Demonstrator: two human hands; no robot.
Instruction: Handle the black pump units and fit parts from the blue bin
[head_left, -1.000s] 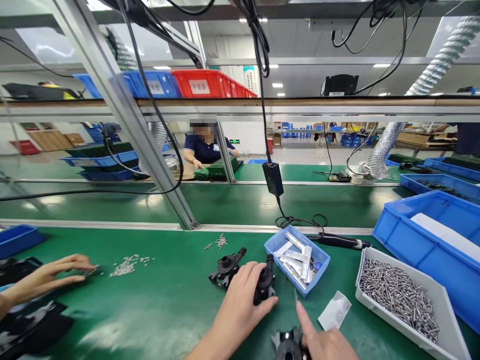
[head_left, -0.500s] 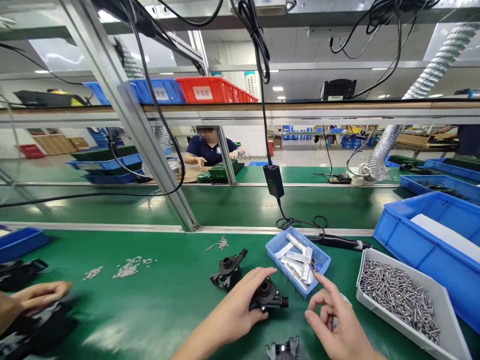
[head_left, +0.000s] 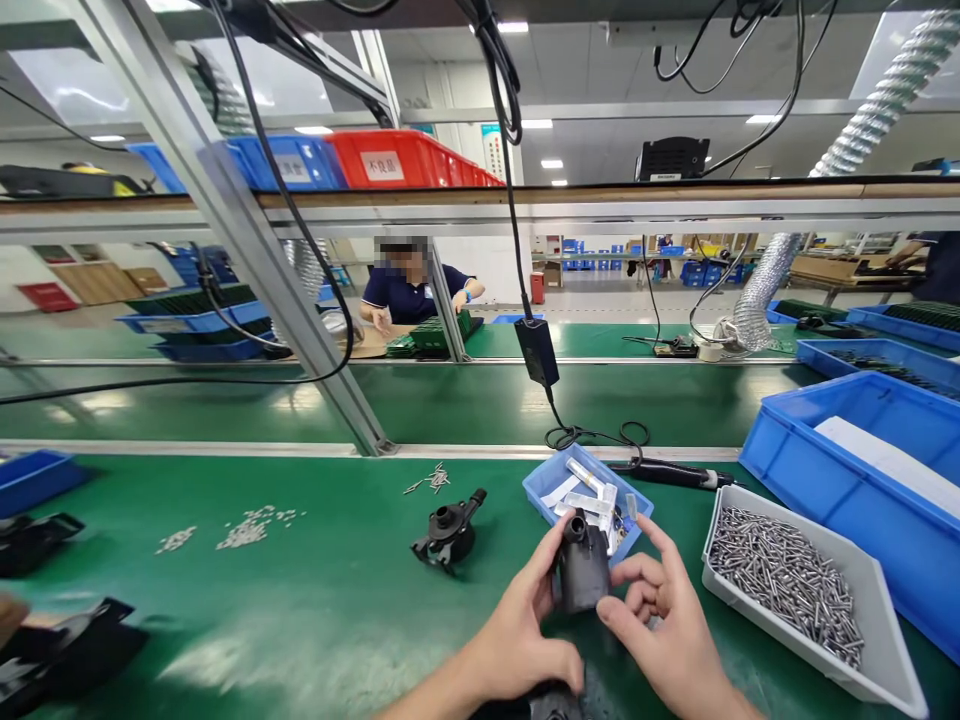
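My left hand [head_left: 525,625] is closed around a black pump-like part [head_left: 585,575], a cylinder with a short nozzle on top, held upright above the green table. My right hand [head_left: 664,625] is at its right side, thumb and curled fingers against the cylinder while the index finger stretches toward the small blue bin. To the left, a second black pump-like part [head_left: 448,532] with a side spout lies on the table. Below my left hand, another dark part [head_left: 555,702] is partly cut off by the bottom edge.
A small blue bin [head_left: 536,487] holds clear and white packets. At right, a grey tray [head_left: 892,610] is full of metal pins, beside a large blue bin [head_left: 795,430]. Small pale pieces [head_left: 251,527] lie left; a co-worker's hand [head_left: 11,615] is at the left edge.
My left hand has lifted and tipped the black part up from the table, turning its cylinder toward me. My right hand has come in against it. The view has shifted slightly.
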